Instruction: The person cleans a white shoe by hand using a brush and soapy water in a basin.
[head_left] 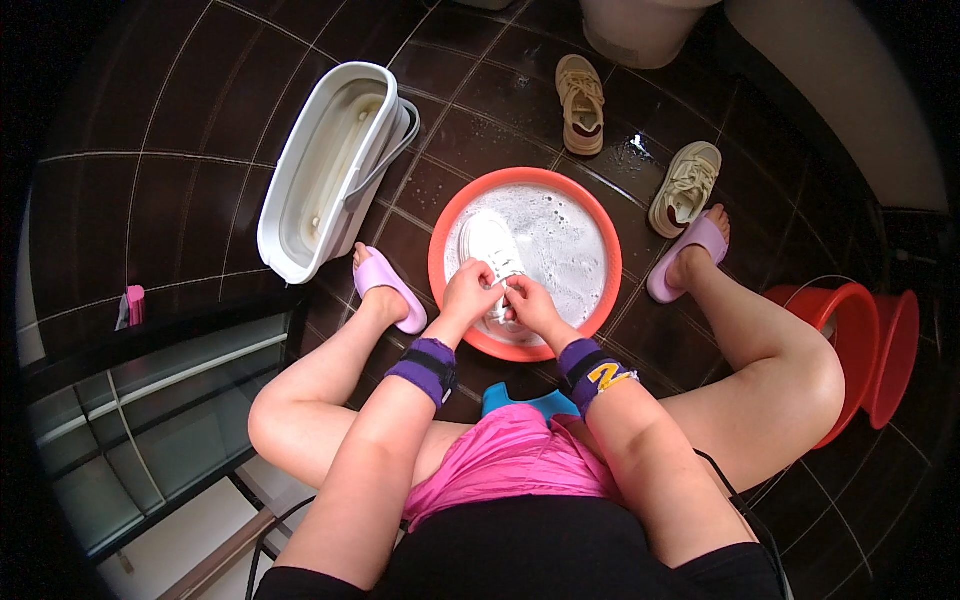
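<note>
A white sneaker (pixel 488 238) lies in sudsy water (pixel 570 250) inside a round orange-red basin (pixel 613 235), its toe pointing away from me. Both hands meet over its lacing. My left hand (pixel 470 294) is closed, thumb and fingers pinching the white shoelace at the left side of the shoe's opening. Opposite it, my right hand (pixel 534 306) is closed too, its fingertips on the lace. The heel end of the sneaker is partly hidden by my hands.
A long white bucket (pixel 285 243) with a grey handle stands left of the basin. Beyond the basin are two cream sneakers (pixel 581 100) (pixel 686 188) on wet dark tiles. Red basins (pixel 857 330) lean at the right. My feet, in pink slippers (pixel 385 285), flank the basin.
</note>
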